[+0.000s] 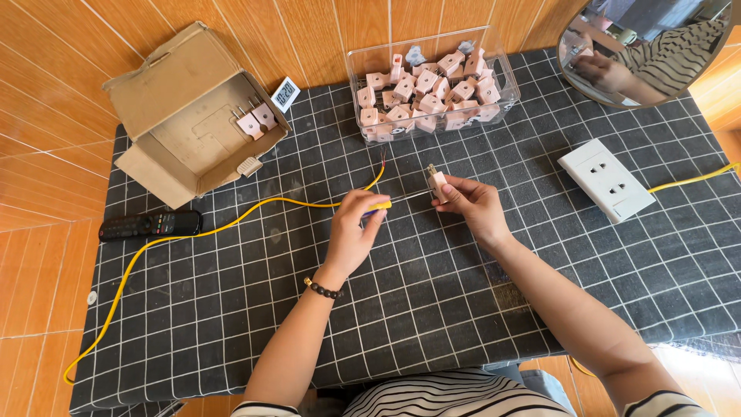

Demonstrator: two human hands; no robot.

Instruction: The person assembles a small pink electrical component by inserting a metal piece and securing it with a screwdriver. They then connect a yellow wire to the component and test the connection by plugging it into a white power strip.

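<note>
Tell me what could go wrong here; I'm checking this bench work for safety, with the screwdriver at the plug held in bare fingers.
1. The left hand aims a yellow-handled screwdriver at the pink plug pinched in the right hand; a slip could jab those fingers.
2. The yellow cable runs just beside the left hand with bare wire ends exposed; a wrist could snag it.

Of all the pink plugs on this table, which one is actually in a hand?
The pink plug pinched in the right hand, mid-table. The others lie loose in the clear bin or inside the cardboard box, untouched.
</note>
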